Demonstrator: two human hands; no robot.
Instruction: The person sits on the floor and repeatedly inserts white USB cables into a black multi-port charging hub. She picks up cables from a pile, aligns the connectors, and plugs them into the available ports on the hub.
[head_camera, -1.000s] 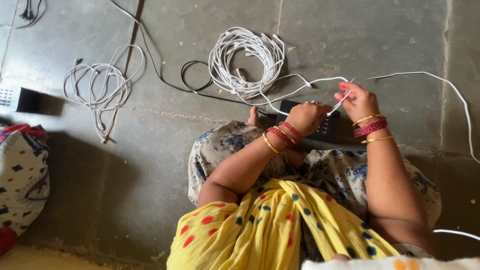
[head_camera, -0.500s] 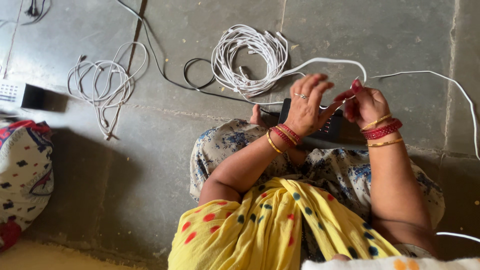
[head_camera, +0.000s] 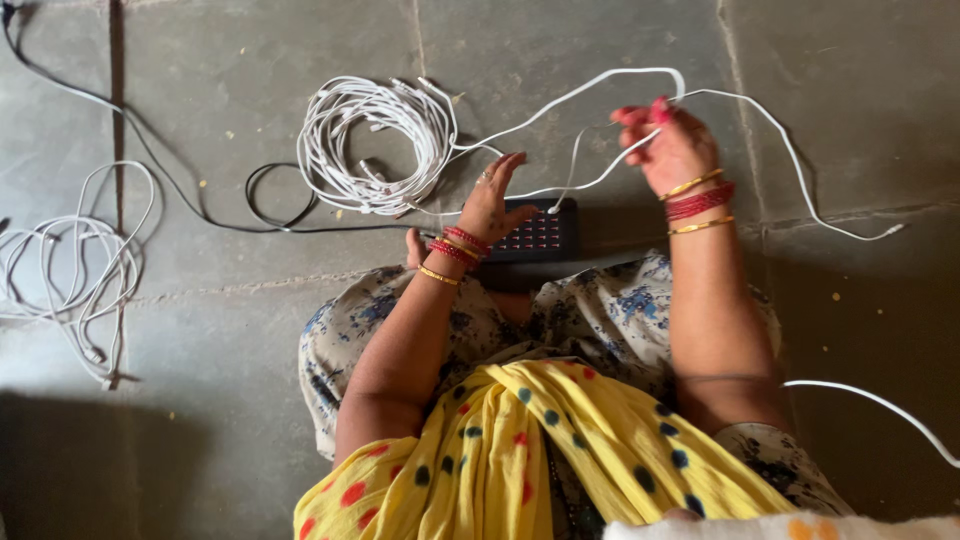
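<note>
I sit on a stone floor. My right hand (head_camera: 668, 148) is raised over the floor and pinches a long white cable (head_camera: 590, 92) that loops up and trails right to a plug end. My left hand (head_camera: 497, 195) hovers open, fingers spread, just above a black box with rows of red lit ports (head_camera: 540, 235) that rests by my knees. A thin strand of white cable passes close to its fingers. A big coil of white cables (head_camera: 368, 145) lies just left of that hand.
A second, looser bundle of white cables (head_camera: 75, 265) lies at the far left. A black cord (head_camera: 180, 195) runs from the top left corner to the box. Another white cable (head_camera: 880, 405) crosses the lower right. My patterned dress and yellow dotted cloth (head_camera: 540, 450) fill the bottom.
Both hands lifted from the black box. The right hand moved up and right, drawing the white cable out. The left hand opened and now hovers over the box.
</note>
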